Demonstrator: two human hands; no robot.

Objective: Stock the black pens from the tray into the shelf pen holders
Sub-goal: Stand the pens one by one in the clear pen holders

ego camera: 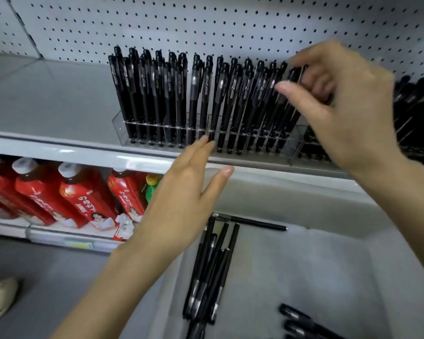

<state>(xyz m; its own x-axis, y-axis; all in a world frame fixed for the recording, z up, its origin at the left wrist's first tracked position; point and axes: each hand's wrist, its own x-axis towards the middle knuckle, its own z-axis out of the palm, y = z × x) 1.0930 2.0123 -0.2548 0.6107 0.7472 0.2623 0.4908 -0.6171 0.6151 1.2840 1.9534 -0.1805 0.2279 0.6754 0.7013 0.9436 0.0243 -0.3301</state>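
Note:
A clear acrylic pen holder (123, 129) on the grey shelf is packed with several upright black pens (171, 94). My right hand (343, 106) is at the holder's right end, its fingers curled round a black pen (294, 77) that stands among the others. My left hand (184, 192) hovers flat with straight fingers in front of the holder's lower edge and holds nothing. Below, a grey tray (291, 272) holds several loose black pens (211, 270), with more tray pens (301, 321) at the bottom right.
A white pegboard (206, 23) backs the shelf. A second holder with black pens (411, 113) stands at the far right. On the lower shelf are red bottles (81, 194) and a green bottle (152, 187). A light shoe (0, 299) is on the floor at left.

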